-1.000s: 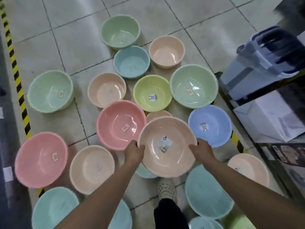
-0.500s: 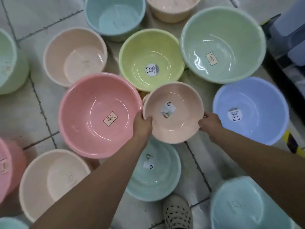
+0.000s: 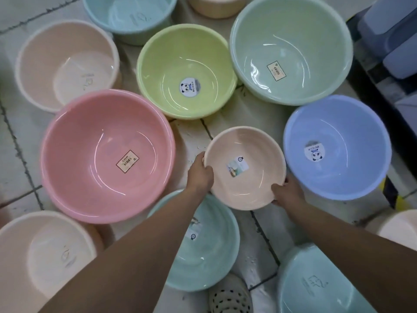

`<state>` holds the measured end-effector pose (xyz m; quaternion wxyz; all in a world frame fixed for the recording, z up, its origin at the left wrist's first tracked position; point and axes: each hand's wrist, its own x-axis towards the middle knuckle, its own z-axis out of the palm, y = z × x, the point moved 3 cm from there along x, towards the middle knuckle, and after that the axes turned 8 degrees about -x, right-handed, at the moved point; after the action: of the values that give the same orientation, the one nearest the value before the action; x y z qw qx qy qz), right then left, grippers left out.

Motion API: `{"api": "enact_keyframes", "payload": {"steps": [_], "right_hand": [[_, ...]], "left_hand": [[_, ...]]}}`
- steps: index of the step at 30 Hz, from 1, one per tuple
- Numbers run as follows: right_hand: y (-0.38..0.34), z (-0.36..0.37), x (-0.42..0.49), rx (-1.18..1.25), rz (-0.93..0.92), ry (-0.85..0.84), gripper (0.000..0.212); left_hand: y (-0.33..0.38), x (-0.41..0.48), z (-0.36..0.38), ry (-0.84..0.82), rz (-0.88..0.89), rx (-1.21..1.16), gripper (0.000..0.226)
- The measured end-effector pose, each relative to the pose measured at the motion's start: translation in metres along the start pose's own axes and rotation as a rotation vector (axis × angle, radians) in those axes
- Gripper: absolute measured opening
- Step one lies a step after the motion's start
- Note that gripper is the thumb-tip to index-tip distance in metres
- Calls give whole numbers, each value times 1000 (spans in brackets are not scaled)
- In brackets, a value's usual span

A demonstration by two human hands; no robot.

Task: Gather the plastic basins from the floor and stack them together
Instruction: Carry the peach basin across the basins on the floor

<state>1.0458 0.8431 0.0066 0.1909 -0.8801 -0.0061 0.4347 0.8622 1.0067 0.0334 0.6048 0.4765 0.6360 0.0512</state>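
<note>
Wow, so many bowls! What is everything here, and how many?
Held basin: one, peach, centre.
Other peach basins: four; top left, bottom left, top edge, right edge.
Teal basins: three; top, under left arm, bottom right.
Pink basin: one, left of centre.
Yellow-green basin: one, above centre.
Pale green basin: one, top right.
Blue basin: one, right.
Storage bins: grey-blue, top right corner, count unclear.
Shoe: one, white with dots, bottom.
Left hand: grips held basin's left rim.
Right hand: grips its lower right rim.
</note>
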Motion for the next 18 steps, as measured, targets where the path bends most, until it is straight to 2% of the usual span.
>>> {"api": "enact_keyframes", "payload": {"steps": [2, 6, 9, 13, 18], "right_hand": [[1, 5, 1, 92, 11, -17, 43], [-19, -6, -20, 241, -5, -44, 38], [-37, -27, -44, 292, -16, -65, 30], [-50, -63, -86, 294, -69, -64, 23], [-43, -114, -162, 296, -85, -83, 25]], "left_hand": [[-7, 1, 1, 6, -7, -34, 58], [-2, -9, -5, 99, -51, -122, 25], [13, -33, -10, 138, -26, -184, 16], [40, -77, -18, 114, -43, -275, 24], [62, -161, -38, 79, -25, -233, 36]]}}
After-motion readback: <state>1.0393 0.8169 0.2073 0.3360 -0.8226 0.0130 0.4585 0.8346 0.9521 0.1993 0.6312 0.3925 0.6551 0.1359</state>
